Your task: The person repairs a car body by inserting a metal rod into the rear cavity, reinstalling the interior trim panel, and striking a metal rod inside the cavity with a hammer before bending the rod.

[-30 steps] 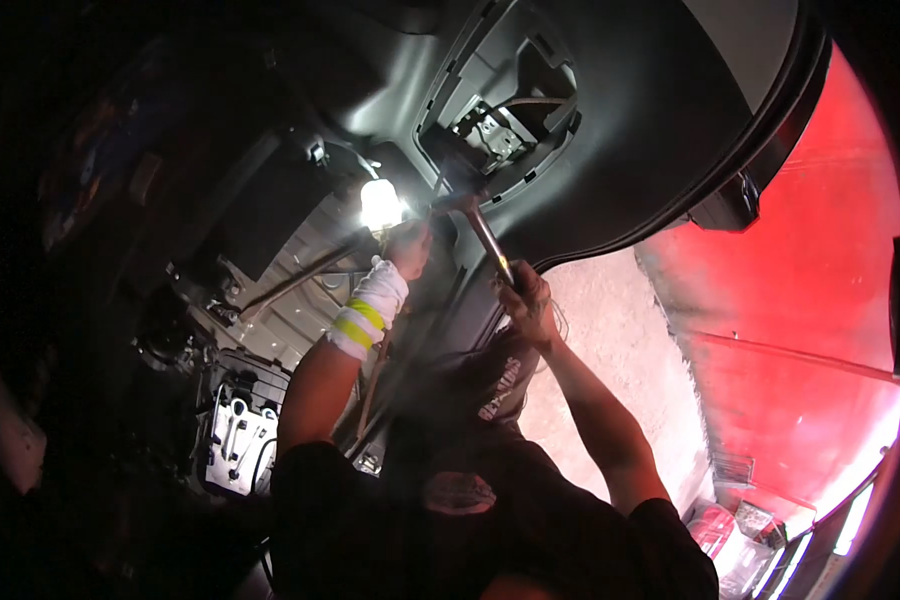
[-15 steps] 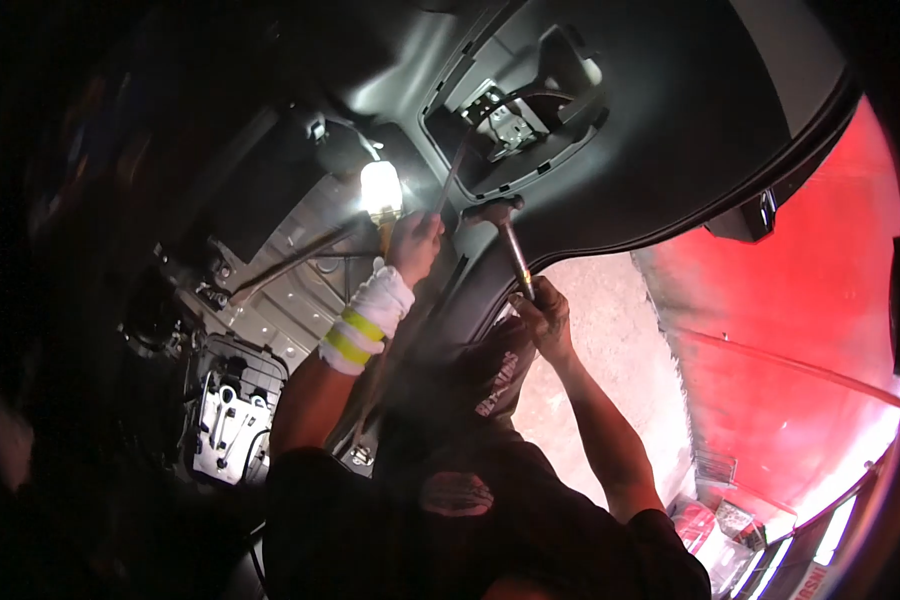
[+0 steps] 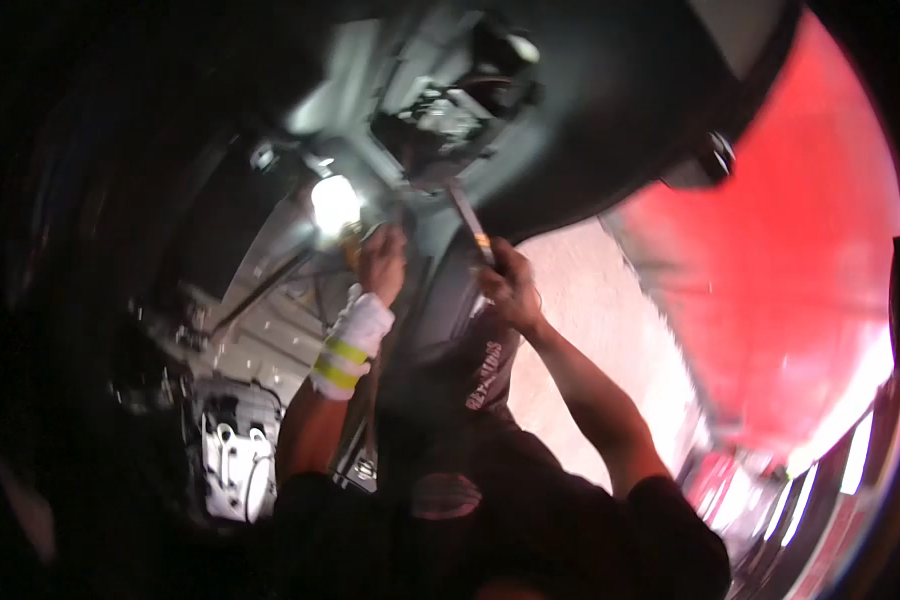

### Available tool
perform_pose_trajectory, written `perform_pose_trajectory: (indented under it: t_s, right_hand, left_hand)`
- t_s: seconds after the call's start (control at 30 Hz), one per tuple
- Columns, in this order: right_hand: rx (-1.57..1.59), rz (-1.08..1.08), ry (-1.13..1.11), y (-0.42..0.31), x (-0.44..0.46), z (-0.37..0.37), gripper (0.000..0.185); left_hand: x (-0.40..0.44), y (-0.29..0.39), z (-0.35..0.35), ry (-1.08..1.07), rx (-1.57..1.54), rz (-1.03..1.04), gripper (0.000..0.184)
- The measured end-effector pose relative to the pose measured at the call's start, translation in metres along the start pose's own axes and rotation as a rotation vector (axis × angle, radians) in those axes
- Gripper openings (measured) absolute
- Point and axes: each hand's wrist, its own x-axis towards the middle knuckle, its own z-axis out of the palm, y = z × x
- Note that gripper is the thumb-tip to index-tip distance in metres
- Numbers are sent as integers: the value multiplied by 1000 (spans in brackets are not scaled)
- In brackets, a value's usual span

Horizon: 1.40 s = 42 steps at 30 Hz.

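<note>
My right hand (image 3: 510, 288) grips the shaft of a hammer (image 3: 468, 218). The hammer's head is a dark blur just under the opening (image 3: 448, 115) in the dark trim panel. To the left, my left hand (image 3: 382, 262) has its fingers curled round a thin rod (image 3: 402, 208), which is smeared by motion and points up toward the hammer head. A white and yellow band (image 3: 348, 350) covers the left wrist. Right beside the left hand, a lit work lamp (image 3: 336, 205) shines; its yellow handle is partly behind the fingers. Blurred metal parts show inside the opening.
At the lower left is a case or tray of white and metal parts (image 3: 238, 470). A ribbed metal floor (image 3: 270, 315) lies under the lamp. The dark panel (image 3: 610, 120) curves across the top right, with a red surface (image 3: 770, 260) beyond it.
The view has shifted and blurred, so panel and lamp appear further left. The hammer head, seen apart from the panel opening half a second ago, is now close beneath it. Both hands keep their hold.
</note>
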Motion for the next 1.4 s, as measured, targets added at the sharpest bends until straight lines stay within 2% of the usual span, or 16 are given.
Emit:
perform_pose_trajectory:
  t_s: [0.03, 0.07, 0.1, 0.27, 0.33, 0.5, 0.63, 0.73, 0.83, 0.97, 1.03, 1.1, 1.2, 1.3, 1.37, 1.4]
  right_hand:
    - [-59, -40, -2, 1, 3, -2, 13]
    - [-119, -80, -1, 2, 5, -3, 14]
    - [-430, -168, -31, -2, 6, -6, 18]
    - [-415, -317, -76, -37, -22, -7, 28]
    - [-394, -372, -61, -36, -38, -13, 30]
    - [-343, -483, 19, -17, -84, -45, 32]
    - [-309, -331, 66, 1, -146, -89, 30]
    - [-250, -371, 227, 34, -196, -122, 31]
    - [-138, -166, 312, 56, -260, -154, 27]
    - [-135, -29, 452, 89, -311, -177, 25]
    - [-123, 18, 460, 88, -326, -184, 24]
    - [-126, 68, 424, 79, -327, -187, 23]
    - [-89, 112, 363, 51, -310, -177, 22]
    - [-175, 35, 314, 33, -271, -160, 22]
    - [-184, -26, 213, 22, -235, -141, 25]
    - [-132, -30, 172, 14, -216, -124, 26]
  left_hand:
    - [4, -16, 8, -14, -28, 55, 32]
    - [7, -23, 7, -16, 34, -71, 33]
    - [6, -18, 6, -29, 43, -161, 33]
    - [6, 28, -5, -91, -153, -443, 28]
    - [5, 50, -2, -139, -70, -332, 21]
    - [5, 75, 0, -120, 31, -403, 14]
    - [15, 70, -2, -134, 60, -250, 23]
    - [44, 76, -26, -334, 104, -392, 31]
    - [62, 68, -36, -261, 188, -453, 33]
    - [85, 53, -48, -339, 68, -608, 36]
    - [71, 63, -33, -218, 161, -570, 31]
    - [65, 74, -24, -49, 335, -508, 28]
    - [47, 109, -25, -160, 342, -464, 22]
    - [48, 124, -40, -290, 265, -471, 28]
    - [51, 110, -42, -160, 229, -409, 24]
    - [51, 102, -45, -214, 135, -400, 25]
